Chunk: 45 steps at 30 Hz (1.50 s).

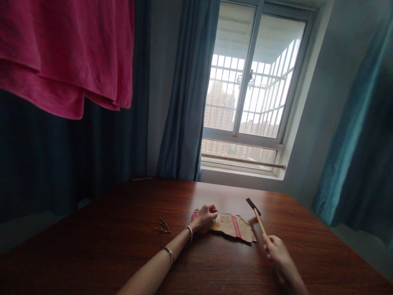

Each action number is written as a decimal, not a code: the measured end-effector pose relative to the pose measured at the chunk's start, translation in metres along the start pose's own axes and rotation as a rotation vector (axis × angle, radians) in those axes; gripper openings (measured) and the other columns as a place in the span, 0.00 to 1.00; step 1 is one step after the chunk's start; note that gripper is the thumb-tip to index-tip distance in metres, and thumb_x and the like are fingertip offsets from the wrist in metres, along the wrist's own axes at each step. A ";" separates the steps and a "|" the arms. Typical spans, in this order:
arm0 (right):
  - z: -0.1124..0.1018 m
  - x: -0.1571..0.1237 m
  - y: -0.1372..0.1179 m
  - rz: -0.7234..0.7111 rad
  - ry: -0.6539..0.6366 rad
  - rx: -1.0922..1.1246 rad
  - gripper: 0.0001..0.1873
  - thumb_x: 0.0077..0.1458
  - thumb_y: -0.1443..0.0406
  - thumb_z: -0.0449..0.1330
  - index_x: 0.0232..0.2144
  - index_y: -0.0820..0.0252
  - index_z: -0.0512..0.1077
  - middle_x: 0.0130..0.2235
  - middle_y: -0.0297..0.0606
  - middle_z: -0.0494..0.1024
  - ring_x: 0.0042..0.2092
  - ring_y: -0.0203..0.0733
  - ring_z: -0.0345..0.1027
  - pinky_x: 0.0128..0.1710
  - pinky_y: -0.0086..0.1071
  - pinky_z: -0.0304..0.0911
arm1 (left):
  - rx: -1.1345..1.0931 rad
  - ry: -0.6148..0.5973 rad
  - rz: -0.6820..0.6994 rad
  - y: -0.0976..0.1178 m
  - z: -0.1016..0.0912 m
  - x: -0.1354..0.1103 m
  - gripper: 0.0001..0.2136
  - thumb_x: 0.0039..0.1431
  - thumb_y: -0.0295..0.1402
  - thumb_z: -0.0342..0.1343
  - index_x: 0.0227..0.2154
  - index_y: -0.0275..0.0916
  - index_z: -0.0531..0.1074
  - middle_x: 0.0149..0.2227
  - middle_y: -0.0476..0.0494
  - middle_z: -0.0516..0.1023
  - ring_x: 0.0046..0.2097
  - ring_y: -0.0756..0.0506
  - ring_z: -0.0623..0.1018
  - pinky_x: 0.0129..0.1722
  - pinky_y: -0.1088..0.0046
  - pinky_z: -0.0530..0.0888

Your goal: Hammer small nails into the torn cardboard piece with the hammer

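Observation:
My right hand (278,250) is wrapped round the wooden handle of a hammer (259,219), whose dark head is raised over the right end of a torn cardboard piece (245,229). The cardboard lies on the table, tan with pink bands and dotted all over with small holes. Over its left part, my left hand (207,215) is closed in a pinch; whatever sits between the fingertips is too small to make out. Several loose nails (162,226) lie on the wood to the left of the cardboard.
The brown wooden table (107,246) reaches back to a barred window (245,90). Blue curtains (187,98) hang on either side. A pink cloth (80,53) hangs at the upper left. A thin stick-like object (141,178) lies at the table's far left edge.

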State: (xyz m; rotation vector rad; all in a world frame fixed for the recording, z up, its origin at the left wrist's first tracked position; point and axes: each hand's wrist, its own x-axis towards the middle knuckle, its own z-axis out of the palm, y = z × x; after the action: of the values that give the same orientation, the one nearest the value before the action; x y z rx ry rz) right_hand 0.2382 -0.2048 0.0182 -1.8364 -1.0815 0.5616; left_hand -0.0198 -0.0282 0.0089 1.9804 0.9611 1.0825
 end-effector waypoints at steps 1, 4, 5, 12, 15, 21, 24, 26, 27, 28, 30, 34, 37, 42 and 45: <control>0.001 -0.003 -0.006 0.054 -0.068 0.177 0.17 0.48 0.51 0.52 0.22 0.58 0.64 0.19 0.30 0.65 0.14 0.32 0.56 0.12 0.27 0.51 | -0.003 0.000 0.007 -0.001 0.000 0.000 0.05 0.45 0.33 0.55 0.24 0.38 0.74 0.26 0.46 0.76 0.30 0.48 0.74 0.30 0.76 0.67; 0.002 -0.016 -0.031 0.178 -0.312 0.615 0.19 0.41 0.51 0.58 0.30 0.59 0.67 0.19 0.26 0.61 0.12 0.25 0.47 0.10 0.22 0.42 | 0.003 -0.003 0.018 -0.001 0.000 0.000 0.06 0.45 0.33 0.55 0.25 0.37 0.74 0.26 0.46 0.76 0.30 0.48 0.74 0.31 0.76 0.68; 0.002 -0.022 -0.039 0.210 -0.380 0.714 0.20 0.40 0.52 0.60 0.32 0.60 0.68 0.19 0.25 0.61 0.12 0.24 0.45 0.10 0.21 0.41 | 0.007 -0.004 0.021 0.000 0.000 0.000 0.06 0.46 0.33 0.55 0.25 0.37 0.74 0.26 0.46 0.76 0.30 0.48 0.74 0.31 0.76 0.67; 0.014 -0.051 -0.085 0.282 -0.650 0.833 0.21 0.37 0.57 0.66 0.33 0.61 0.67 0.19 0.25 0.63 0.12 0.21 0.45 0.09 0.19 0.40 | 0.083 -0.040 -0.028 -0.002 -0.001 0.001 0.08 0.47 0.35 0.55 0.26 0.35 0.73 0.26 0.47 0.76 0.30 0.49 0.73 0.28 0.78 0.65; 0.023 -0.058 -0.094 0.240 -0.674 0.795 0.22 0.36 0.55 0.66 0.31 0.61 0.65 0.18 0.24 0.64 0.11 0.22 0.46 0.08 0.19 0.41 | 0.090 -0.039 -0.021 -0.004 0.000 0.002 0.08 0.47 0.35 0.54 0.27 0.35 0.73 0.27 0.47 0.75 0.30 0.49 0.73 0.29 0.79 0.65; 0.033 -0.062 -0.099 0.211 -0.642 0.769 0.22 0.36 0.54 0.66 0.30 0.60 0.63 0.18 0.24 0.63 0.11 0.22 0.47 0.08 0.19 0.40 | 0.114 -0.056 -0.051 -0.002 -0.002 0.001 0.09 0.47 0.36 0.54 0.28 0.35 0.73 0.27 0.47 0.76 0.31 0.48 0.73 0.29 0.78 0.66; 0.035 -0.062 -0.098 0.199 -0.634 0.754 0.23 0.35 0.54 0.66 0.30 0.60 0.63 0.17 0.24 0.64 0.12 0.22 0.48 0.08 0.19 0.41 | 0.127 -0.054 -0.063 -0.001 -0.002 0.001 0.10 0.47 0.37 0.55 0.28 0.35 0.74 0.27 0.46 0.76 0.31 0.48 0.73 0.29 0.78 0.65; 0.035 -0.062 -0.098 0.200 -0.622 0.740 0.23 0.35 0.54 0.66 0.29 0.60 0.63 0.17 0.24 0.64 0.12 0.23 0.47 0.08 0.19 0.42 | 0.128 -0.055 -0.059 0.000 -0.002 0.001 0.10 0.48 0.37 0.55 0.27 0.35 0.74 0.27 0.46 0.76 0.31 0.48 0.73 0.29 0.78 0.65; 0.035 -0.063 -0.098 0.203 -0.614 0.734 0.23 0.35 0.54 0.66 0.29 0.60 0.62 0.17 0.24 0.64 0.12 0.23 0.47 0.08 0.19 0.41 | 0.126 -0.058 -0.055 0.000 -0.002 0.000 0.10 0.48 0.37 0.55 0.27 0.35 0.74 0.27 0.46 0.76 0.31 0.48 0.73 0.29 0.78 0.65; 0.036 -0.063 -0.098 0.205 -0.607 0.731 0.23 0.35 0.54 0.66 0.29 0.60 0.62 0.17 0.25 0.64 0.12 0.23 0.47 0.08 0.19 0.41 | 0.122 -0.059 -0.052 0.000 -0.002 0.000 0.10 0.48 0.37 0.54 0.27 0.35 0.74 0.27 0.47 0.76 0.31 0.48 0.73 0.29 0.78 0.65; 0.036 -0.064 -0.098 0.200 -0.605 0.734 0.23 0.35 0.54 0.65 0.30 0.60 0.63 0.18 0.24 0.64 0.12 0.23 0.47 0.08 0.20 0.41 | 0.117 -0.057 -0.043 -0.001 -0.002 0.000 0.10 0.48 0.36 0.54 0.28 0.35 0.74 0.27 0.47 0.76 0.31 0.49 0.73 0.28 0.78 0.65; 0.036 -0.065 -0.099 0.189 -0.632 0.727 0.22 0.36 0.54 0.65 0.30 0.60 0.63 0.18 0.25 0.64 0.11 0.23 0.48 0.07 0.20 0.41 | 0.122 -0.044 -0.023 -0.005 -0.001 0.001 0.09 0.47 0.35 0.54 0.27 0.35 0.74 0.27 0.47 0.76 0.30 0.49 0.73 0.28 0.79 0.65; 0.036 -0.066 -0.099 0.186 -0.624 0.707 0.21 0.36 0.54 0.65 0.27 0.59 0.62 0.19 0.25 0.65 0.11 0.23 0.48 0.08 0.20 0.40 | 0.129 -0.050 -0.026 -0.007 0.000 0.001 0.09 0.47 0.35 0.54 0.28 0.35 0.74 0.27 0.47 0.76 0.30 0.49 0.73 0.29 0.78 0.66; 0.039 -0.065 -0.096 0.181 -0.611 0.714 0.22 0.37 0.53 0.65 0.29 0.60 0.62 0.19 0.24 0.64 0.12 0.22 0.49 0.08 0.19 0.41 | 0.140 -0.048 -0.045 -0.009 0.001 0.002 0.09 0.48 0.35 0.54 0.28 0.36 0.74 0.27 0.47 0.76 0.31 0.49 0.73 0.29 0.78 0.65; 0.040 -0.063 -0.096 0.198 -0.621 0.700 0.23 0.35 0.53 0.65 0.28 0.59 0.62 0.18 0.24 0.64 0.11 0.22 0.48 0.08 0.20 0.40 | 0.134 -0.053 -0.037 -0.008 0.001 0.002 0.08 0.47 0.34 0.54 0.28 0.36 0.74 0.28 0.47 0.76 0.31 0.49 0.73 0.29 0.78 0.65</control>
State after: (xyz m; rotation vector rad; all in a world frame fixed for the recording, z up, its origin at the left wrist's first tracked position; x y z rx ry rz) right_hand 0.1334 -0.2202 0.0790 -1.1644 -0.9107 1.4867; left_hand -0.0206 -0.0228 0.0029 2.0792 1.0625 0.9625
